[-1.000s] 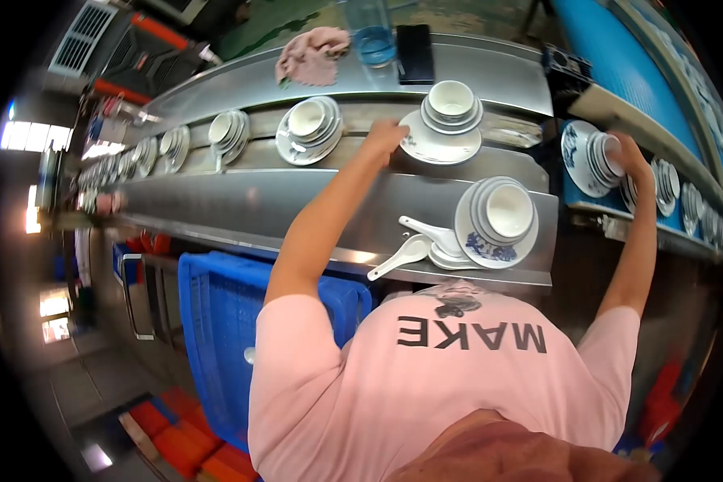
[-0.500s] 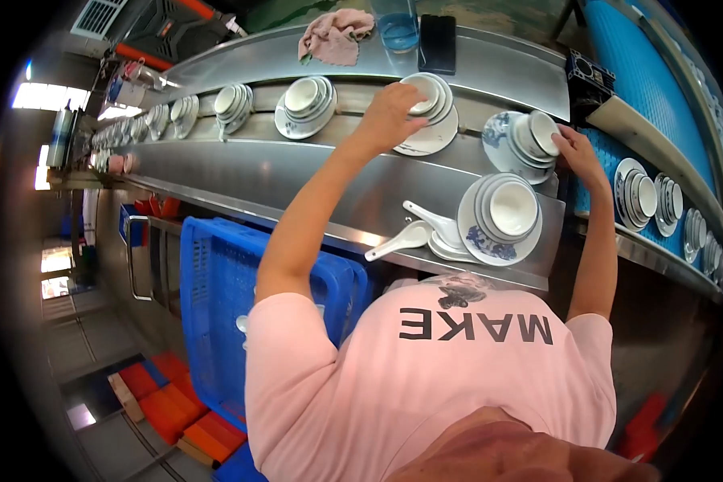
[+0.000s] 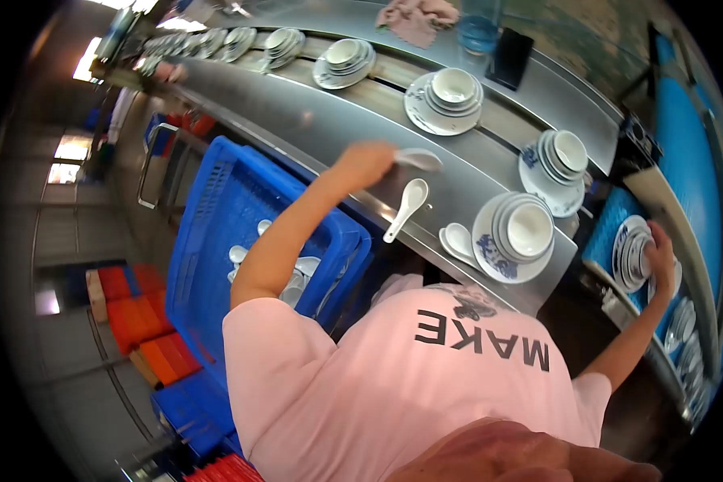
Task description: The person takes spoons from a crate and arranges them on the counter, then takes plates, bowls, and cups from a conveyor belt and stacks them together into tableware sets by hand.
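My left hand [image 3: 366, 165], smeared by motion, holds a white soup spoon [image 3: 419, 159] over the steel counter. Below it lies another white spoon [image 3: 410, 207]. More spoons [image 3: 459, 242] rest against a blue-patterned plate carrying a stack of white bowls [image 3: 530, 229]. On the right, my right hand [image 3: 659, 255] curls its fingers over the side of a stack of bowls and plate [image 3: 631, 253] on the blue belt. Between my hands a further dish stack [image 3: 566, 153] stands at the counter's right end, and another stack [image 3: 451, 90] sits farther back.
A row of dish stacks [image 3: 344, 58] runs off to the upper left. A pink cloth [image 3: 417, 19], a blue cup [image 3: 479, 34] and a black phone [image 3: 511, 58] lie along the back ledge. A blue crate [image 3: 205, 233] with several spoons stands at my left. More dishes [image 3: 681, 321] line the belt.
The view has turned. My left hand has left a dish stack at the back and taken a spoon nearer me. My right hand has moved from the counter's end stack to the belt.
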Demonstrator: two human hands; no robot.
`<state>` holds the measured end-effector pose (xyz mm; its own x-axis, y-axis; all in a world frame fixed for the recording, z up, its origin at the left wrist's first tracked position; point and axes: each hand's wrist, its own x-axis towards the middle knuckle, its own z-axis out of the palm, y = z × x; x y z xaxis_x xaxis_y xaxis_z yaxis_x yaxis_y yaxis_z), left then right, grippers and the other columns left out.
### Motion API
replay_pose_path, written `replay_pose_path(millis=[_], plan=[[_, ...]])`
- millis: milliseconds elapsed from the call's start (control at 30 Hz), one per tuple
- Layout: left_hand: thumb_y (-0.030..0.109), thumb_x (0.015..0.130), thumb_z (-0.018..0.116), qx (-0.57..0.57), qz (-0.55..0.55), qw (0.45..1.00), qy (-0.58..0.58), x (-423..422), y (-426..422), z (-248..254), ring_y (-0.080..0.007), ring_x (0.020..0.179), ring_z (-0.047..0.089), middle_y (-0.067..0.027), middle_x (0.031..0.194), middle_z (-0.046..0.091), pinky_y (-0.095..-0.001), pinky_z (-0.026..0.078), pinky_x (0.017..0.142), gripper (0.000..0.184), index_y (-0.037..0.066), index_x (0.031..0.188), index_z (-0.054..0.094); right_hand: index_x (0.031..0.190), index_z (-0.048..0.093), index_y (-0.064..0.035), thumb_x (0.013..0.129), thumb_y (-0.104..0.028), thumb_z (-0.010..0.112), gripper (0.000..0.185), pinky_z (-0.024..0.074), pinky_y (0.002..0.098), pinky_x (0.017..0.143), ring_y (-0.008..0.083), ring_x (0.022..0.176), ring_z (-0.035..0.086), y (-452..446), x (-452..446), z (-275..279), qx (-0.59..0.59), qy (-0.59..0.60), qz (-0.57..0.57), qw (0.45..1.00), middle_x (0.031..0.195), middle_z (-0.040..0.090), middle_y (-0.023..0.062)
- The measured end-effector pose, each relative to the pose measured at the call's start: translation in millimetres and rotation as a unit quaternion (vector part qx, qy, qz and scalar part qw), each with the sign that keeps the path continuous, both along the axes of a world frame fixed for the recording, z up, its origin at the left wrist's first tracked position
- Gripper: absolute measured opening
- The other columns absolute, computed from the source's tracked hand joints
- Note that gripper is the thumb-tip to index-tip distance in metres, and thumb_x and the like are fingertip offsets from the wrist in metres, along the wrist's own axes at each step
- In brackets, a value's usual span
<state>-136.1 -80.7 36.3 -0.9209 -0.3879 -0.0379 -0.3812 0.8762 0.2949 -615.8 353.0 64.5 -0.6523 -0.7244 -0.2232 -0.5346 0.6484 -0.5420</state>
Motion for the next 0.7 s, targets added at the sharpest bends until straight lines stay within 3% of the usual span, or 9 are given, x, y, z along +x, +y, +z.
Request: replay_pose_path(millis=[67,133,233,267,400,467,533,600,700], plan=[[0.012,0.081,0.045,-0.021,0.113,0.993,-0.025,36,-57,-14,-0.0251,0.053,0.057,-0.0137,0.067,0.06,-0.0355,0.046,0.052,0.016,0.001,0.08,0.057,0.114,0.051,0.0005,0.065,-0.004,0.045,0.05,0.0356,0.0328,0.092,0.0294,0.106,0.051,-13,21,10,0.007,0.041,-0.006,0.999,0.112,0.055,0.0169],[0.009,0.08,0.039,0.307,0.43,0.847,0.059,52,-94,-2,-0.0106,0.045,0.051,-0.008,0.062,0.058,-0.0252,0.04,0.04,0.021,-0.002,0.077,0.058,0.114,0.052,-0.0006,0.064,-0.005,0.047,0.05,0.0361,0.0328,0.091,0.0304,0.104,0.051,-22,26,12,0.035,0.058,-0.009,0.998,0.111,0.056,0.0175],[0.007,0.078,0.041,0.36,0.576,0.707,0.199,60,-156,-27,-0.0177,0.05,0.055,-0.0128,0.065,0.058,-0.0268,0.041,0.041,0.021,-0.005,0.084,0.056,0.112,0.053,-0.0013,0.066,-0.01,0.051,0.047,0.0381,0.0332,0.088,0.0309,0.1,0.053,-19,18,0,0.037,0.041,0.006,0.998,0.106,0.057,0.0177],[0.012,0.08,0.043,0.406,0.56,0.676,0.254,59,-168,-32,-0.0181,0.055,0.056,-0.0132,0.071,0.059,-0.0273,0.042,0.043,0.026,-0.006,0.096,0.052,0.111,0.053,-0.0013,0.066,-0.011,0.052,0.046,0.0382,0.0336,0.088,0.031,0.099,0.052,-23,23,5,0.049,0.039,0.0,0.998,0.105,0.057,0.0176],[0.02,0.08,0.049,0.252,0.493,0.808,0.201,40,-157,-17,-0.0192,0.06,0.058,-0.0134,0.072,0.059,-0.0287,0.046,0.049,0.037,-0.005,0.107,0.049,0.111,0.053,-0.0036,0.069,-0.022,0.059,0.046,0.0367,0.0368,0.089,0.033,0.103,0.048,-13,-2,-16,0.103,0.095,0.004,0.99,0.108,0.052,0.0175],[0.021,0.079,0.054,0.171,0.305,0.93,0.113,39,-141,-25,-0.0185,0.062,0.058,-0.0109,0.073,0.06,-0.0294,0.046,0.054,0.034,-0.001,0.105,0.053,0.116,0.05,-0.0037,0.07,-0.025,0.06,0.051,0.0357,0.0366,0.091,0.0317,0.106,0.046,-11,-13,-26,0.119,0.121,-0.007,0.985,0.112,0.049,0.017],[0.021,0.076,0.06,0.384,0.134,0.911,0.062,15,-64,20,-0.0199,0.067,0.058,-0.0083,0.073,0.06,-0.031,0.046,0.06,0.03,0.003,0.1,0.057,0.121,0.045,-0.0017,0.074,-0.024,0.059,0.053,0.0331,0.0335,0.093,0.0248,0.111,0.043,-17,0,-19,0.028,0.046,-0.065,0.996,0.116,0.047,0.0144],[0.018,0.07,0.064,0.31,-0.062,0.948,-0.03,-2,-12,35,-0.0257,0.08,0.057,-0.0109,0.082,0.059,-0.0323,0.046,0.07,0.034,0.005,0.101,0.057,0.123,0.043,-0.0009,0.079,-0.026,0.059,0.053,0.0341,0.0291,0.092,0.0172,0.106,0.046,-14,-2,-42,-0.09,-0.093,-0.071,0.989,0.118,0.048,0.0068],[0.015,0.068,0.063,0.144,-0.174,0.974,-0.029,-3,31,14,-0.0302,0.086,0.051,-0.0114,0.085,0.052,-0.038,0.043,0.075,0.028,0.008,0.094,0.057,0.098,0.058,-0.0011,0.07,-0.015,0.058,0.031,0.0427,0.0282,0.071,0.0141,0.08,0.053,-67,41,-32,-0.113,-0.086,-0.117,0.983,0.085,0.059,0.0049]])
